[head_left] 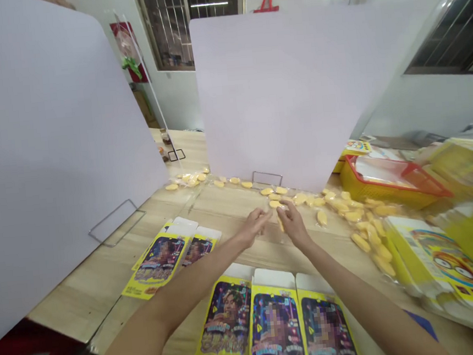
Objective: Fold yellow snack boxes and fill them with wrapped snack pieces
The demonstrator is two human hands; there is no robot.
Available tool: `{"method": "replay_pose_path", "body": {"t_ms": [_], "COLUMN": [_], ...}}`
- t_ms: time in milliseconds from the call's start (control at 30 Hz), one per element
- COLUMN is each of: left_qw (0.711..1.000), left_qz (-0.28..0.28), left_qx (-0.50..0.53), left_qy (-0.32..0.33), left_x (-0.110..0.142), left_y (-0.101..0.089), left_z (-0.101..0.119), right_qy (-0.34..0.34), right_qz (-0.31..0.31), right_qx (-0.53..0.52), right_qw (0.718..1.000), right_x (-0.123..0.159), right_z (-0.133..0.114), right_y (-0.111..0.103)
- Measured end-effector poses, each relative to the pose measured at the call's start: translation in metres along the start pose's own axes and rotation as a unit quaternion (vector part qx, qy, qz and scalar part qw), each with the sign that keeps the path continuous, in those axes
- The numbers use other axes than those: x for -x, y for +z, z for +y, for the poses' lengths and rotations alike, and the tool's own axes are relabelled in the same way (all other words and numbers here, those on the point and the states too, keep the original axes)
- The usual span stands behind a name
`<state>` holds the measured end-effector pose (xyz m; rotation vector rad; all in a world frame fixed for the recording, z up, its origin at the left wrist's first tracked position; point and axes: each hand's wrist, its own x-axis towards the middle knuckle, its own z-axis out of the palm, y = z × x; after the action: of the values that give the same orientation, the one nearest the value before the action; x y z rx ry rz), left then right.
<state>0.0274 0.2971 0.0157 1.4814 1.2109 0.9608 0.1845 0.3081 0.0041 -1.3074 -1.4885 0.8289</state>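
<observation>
Over the middle of the table, my right hand [294,226] is closed around a small yellow piece [281,225] in a clear wrapper, of which only an edge shows. My left hand [255,225] is beside it with thumb and fingers pinched together; what they hold, if anything, I cannot make out. Just beyond the fingertips lie yellow oval pieces [274,197] in clear wrappers. Below my forearms, three yellow printed boxes [275,329] lie side by side, their white top flaps raised. More of these boxes [161,261] lie to the left, partly overlapping.
White upright panels [279,96] on wire feet [267,178] stand behind and to the left [50,133]. Wrapped yellow pieces [371,232] spread to the right. A red and yellow basket [398,180] and stacks of yellow printed packages [455,269] fill the right side.
</observation>
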Motion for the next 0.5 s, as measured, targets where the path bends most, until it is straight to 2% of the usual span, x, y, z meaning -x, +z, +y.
{"method": "replay_pose_path", "body": {"t_ms": [33, 100, 267, 400, 500], "left_qw": [0.997, 0.986, 0.976, 0.968, 0.963], "left_qz": [0.012, 0.031, 0.048, 0.046, 0.019], "left_qx": [0.076, 0.161, 0.21, 0.238, 0.26], "left_qy": [-0.014, -0.034, -0.036, -0.06, -0.069], "left_x": [0.004, 0.014, 0.038, 0.056, 0.066], "left_y": [0.006, 0.018, 0.04, 0.042, 0.031], "left_z": [0.007, 0.018, 0.033, 0.045, 0.05], "right_qy": [-0.016, -0.041, -0.046, -0.042, 0.04], "right_qz": [0.001, 0.019, 0.076, 0.086, 0.089], "right_qx": [-0.017, -0.026, -0.057, -0.049, -0.1], "right_qw": [1.0, 0.999, 0.994, 0.994, 0.99], "right_x": [0.006, 0.017, 0.043, 0.06, 0.07], "right_z": [-0.009, -0.024, -0.051, -0.061, -0.061], "right_y": [0.002, 0.006, 0.011, 0.003, -0.011]}}
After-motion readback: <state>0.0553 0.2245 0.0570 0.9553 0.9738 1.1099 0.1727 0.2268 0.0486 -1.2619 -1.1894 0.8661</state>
